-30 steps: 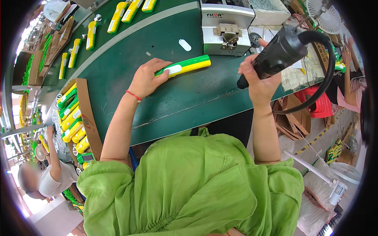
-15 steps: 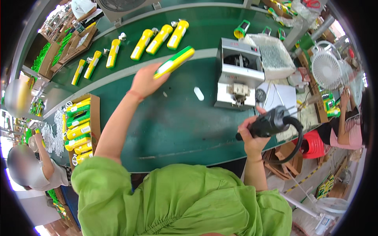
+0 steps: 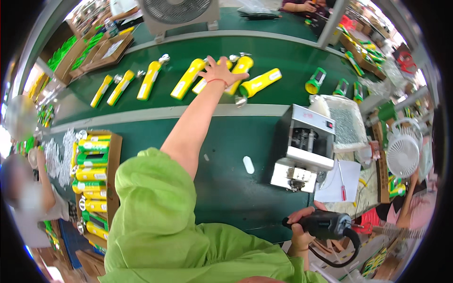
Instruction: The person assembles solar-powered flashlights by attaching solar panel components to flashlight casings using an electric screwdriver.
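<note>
My left hand (image 3: 220, 74) is spread open, palm down, over the row of yellow and green flashlights on the far green belt. It partly covers two of them, and whether it touches them I cannot tell. Just right of it lies a tilted flashlight (image 3: 261, 83), apart from the fingers. Farther left are more flashlights (image 3: 149, 81), set at a slant with small silvery parts beside their tops. Near the bench's front edge, my right hand (image 3: 302, 231) is wrapped round a black corded electric screwdriver (image 3: 328, 224), its cable looping down to the right.
A metal screw feeder (image 3: 302, 146) stands right of centre, beside a white tray of small screws (image 3: 348, 125). A white oval piece (image 3: 248, 165) lies on the green bench. At left is a carton (image 3: 113, 174) of flashlights. A red-handled screwdriver (image 3: 343, 192) rests on paper. Other people work nearby.
My left hand has let go of the flashlight, which now lies on the far belt, and has reached farther forward and right. My right hand, still holding the electric screwdriver, appears lower in view.
</note>
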Demonstrator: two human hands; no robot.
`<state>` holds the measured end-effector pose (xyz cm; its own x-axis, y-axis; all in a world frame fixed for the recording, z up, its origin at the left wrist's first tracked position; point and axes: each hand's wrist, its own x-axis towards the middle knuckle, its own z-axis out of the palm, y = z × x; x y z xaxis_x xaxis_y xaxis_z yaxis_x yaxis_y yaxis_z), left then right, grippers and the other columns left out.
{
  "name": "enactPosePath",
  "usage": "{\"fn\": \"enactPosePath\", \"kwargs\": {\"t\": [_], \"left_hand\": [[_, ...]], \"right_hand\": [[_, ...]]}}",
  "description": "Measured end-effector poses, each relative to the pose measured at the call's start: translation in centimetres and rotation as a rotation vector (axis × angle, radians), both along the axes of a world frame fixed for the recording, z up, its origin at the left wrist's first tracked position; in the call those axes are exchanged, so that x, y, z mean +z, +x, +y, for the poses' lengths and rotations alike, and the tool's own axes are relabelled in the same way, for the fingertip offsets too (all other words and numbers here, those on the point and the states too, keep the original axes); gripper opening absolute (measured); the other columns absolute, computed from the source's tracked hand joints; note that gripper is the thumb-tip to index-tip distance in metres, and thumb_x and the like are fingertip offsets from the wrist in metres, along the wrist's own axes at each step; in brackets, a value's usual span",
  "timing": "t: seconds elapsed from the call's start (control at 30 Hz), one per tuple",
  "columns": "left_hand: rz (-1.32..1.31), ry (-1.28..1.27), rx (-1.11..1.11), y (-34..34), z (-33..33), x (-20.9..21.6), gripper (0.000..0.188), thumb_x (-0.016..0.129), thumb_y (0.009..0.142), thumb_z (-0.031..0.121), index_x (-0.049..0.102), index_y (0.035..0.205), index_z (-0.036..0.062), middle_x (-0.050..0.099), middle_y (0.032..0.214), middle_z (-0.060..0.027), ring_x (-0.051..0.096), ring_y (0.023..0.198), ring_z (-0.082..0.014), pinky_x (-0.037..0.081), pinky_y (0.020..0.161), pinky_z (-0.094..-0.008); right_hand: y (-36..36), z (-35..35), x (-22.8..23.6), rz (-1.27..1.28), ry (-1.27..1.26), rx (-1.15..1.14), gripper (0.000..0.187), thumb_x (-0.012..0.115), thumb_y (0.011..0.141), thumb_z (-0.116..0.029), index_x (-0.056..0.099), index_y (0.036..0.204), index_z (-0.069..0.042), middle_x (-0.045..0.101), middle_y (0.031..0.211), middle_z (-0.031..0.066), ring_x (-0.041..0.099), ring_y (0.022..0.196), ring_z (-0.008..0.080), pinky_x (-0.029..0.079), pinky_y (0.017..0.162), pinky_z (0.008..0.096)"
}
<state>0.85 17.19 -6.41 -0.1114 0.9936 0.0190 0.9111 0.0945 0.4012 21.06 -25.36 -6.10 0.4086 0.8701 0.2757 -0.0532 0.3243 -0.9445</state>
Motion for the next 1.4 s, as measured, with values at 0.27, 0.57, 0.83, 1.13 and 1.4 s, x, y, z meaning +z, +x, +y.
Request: {"fn": "enactPosePath", "kwargs": {"t": [0.27,0.57,0.83,1.13,1.4], "left_hand": [[0.09,-0.365,-0.117,0.1,1.5,0.3,0.092,0.063,0.067,0.074,0.047,0.142,0.0233,0.019,0.158,-0.0121,0.028,0.142,-0.0339,0.03,0.107,-0.0574],[-0.009,-0.107,-0.019,-1.0,-1.5,-1.0,0.082,0.073,0.062,0.061,0.059,0.129,0.0167,0.04,0.139,-0.0151,0.048,0.123,-0.0313,0.041,0.097,-0.0471],[-0.493,0.289,0.153,-21.5,-21.9,8.9,0.055,0.074,0.072,0.048,0.07,0.104,0.003,0.069,0.092,-0.0143,0.068,0.083,-0.0233,0.055,0.076,-0.0338],[-1.01,0.605,1.031,-41.1,-46.8,-0.1,0.064,0.071,0.082,0.042,0.058,0.118,-0.0092,0.064,0.112,-0.0127,0.063,0.098,-0.0202,0.05,0.081,-0.0342],[-1.354,0.406,1.076,-43.5,-44.1,-4.3,0.046,0.073,0.082,0.033,0.059,0.116,0.0054,0.067,0.101,-0.008,0.066,0.085,-0.0259,0.054,0.073,-0.0462]], "right_hand": [[-0.6,0.6,0.7,-0.073,-0.027,-0.037,0.086,0.086,0.071,-0.033,0.034,0.13,0.002,0.059,0.069,0.0098,0.059,0.059,0.0195,0.054,0.059,0.0322],[-0.7,-0.2,-0.3,-0.202,0.058,0.044,0.073,0.071,0.086,-0.024,0.027,0.139,0.0,0.056,0.075,0.0117,0.056,0.061,0.0194,0.05,0.06,0.0328],[-1.0,0.4,0.4,-0.176,0.082,0.099,0.075,0.072,0.082,-0.02,0.027,0.138,0.003,0.054,0.073,0.0087,0.054,0.061,0.0172,0.049,0.061,0.0321],[-0.8,0.9,1.2,-0.267,0.059,0.143,0.074,0.07,0.075,0.003,0.027,0.136,0.006,0.056,0.079,0.0054,0.058,0.074,0.017,0.049,0.08,0.033],[0.7,1.1,1.1,-0.35,0.015,0.16,0.071,0.066,0.081,0.0,0.023,0.138,0.005,0.058,0.088,0.0075,0.063,0.086,0.0211,0.046,0.093,0.0374]]}}
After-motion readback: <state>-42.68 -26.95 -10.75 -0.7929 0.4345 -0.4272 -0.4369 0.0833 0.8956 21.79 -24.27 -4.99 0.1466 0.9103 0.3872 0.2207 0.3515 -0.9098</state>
